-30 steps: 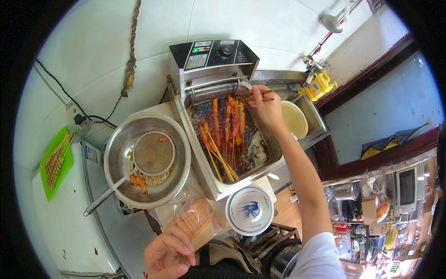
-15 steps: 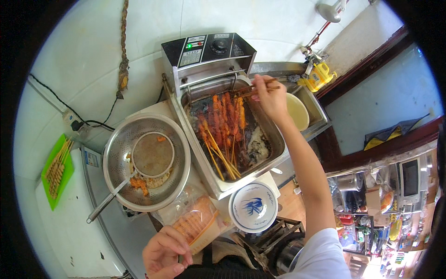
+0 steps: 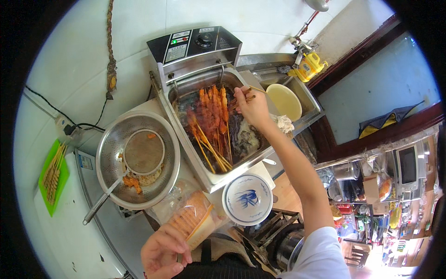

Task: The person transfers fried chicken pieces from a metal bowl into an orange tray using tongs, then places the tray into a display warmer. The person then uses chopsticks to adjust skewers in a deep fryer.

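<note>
My right hand (image 3: 253, 110) grips a pair of wooden chopsticks (image 3: 253, 89) above the right side of an electric fryer (image 3: 160, 95). Their lower ends are hidden by the hand. In the fryer's dark oil lies a bunch of reddish-brown meat skewers (image 3: 213, 111), bare sticks pointing toward me. Pale foam floats to their right. My left hand (image 3: 165, 253) hangs near the front, fingers loosely curled, thumb apart, nothing visible in it. Just beyond it is a clear plastic bag of ridged orange-brown food (image 3: 191, 216).
Left of the fryer, a perforated steel bowl (image 3: 104, 174) holds a strainer (image 3: 145, 151) and fried bits. Raw-looking skewers (image 3: 55, 176) lie on a green tray (image 3: 58, 197). A blue-patterned white bowl (image 3: 246, 216) stands at the front; a cream basin (image 3: 284, 102) sits in the sink.
My right hand has brought the chopsticks nearer to me along the fryer's right side. A crumpled white thing now shows beside the wrist. The view has shifted slightly; my left hand is nearly still.
</note>
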Tool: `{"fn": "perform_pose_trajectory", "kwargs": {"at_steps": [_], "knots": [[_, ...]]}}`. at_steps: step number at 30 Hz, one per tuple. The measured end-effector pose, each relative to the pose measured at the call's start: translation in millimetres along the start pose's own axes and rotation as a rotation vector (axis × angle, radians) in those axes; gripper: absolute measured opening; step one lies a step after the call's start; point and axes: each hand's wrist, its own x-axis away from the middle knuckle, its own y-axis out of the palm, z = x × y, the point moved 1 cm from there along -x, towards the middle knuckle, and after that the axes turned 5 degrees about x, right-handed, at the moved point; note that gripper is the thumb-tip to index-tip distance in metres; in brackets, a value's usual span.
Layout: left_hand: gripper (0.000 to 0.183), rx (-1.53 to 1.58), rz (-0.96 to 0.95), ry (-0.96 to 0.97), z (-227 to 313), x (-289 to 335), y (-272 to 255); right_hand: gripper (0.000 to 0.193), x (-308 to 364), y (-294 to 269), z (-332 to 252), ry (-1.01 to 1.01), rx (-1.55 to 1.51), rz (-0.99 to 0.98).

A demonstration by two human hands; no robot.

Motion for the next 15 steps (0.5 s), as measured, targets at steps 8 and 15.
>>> {"fn": "perform_pose_trajectory", "kwargs": {"at_steps": [8, 15], "knots": [[0.028, 0.009, 0.006, -0.004, 2, 5, 5, 0.035, -2, -22, 4, 0.194, -0.310, 0.179], [0.029, 0.002, 0.002, 0.032, 5, 10, 3, 0.031, -6, -17, 5, 0.296, -0.151, 0.022]]}}
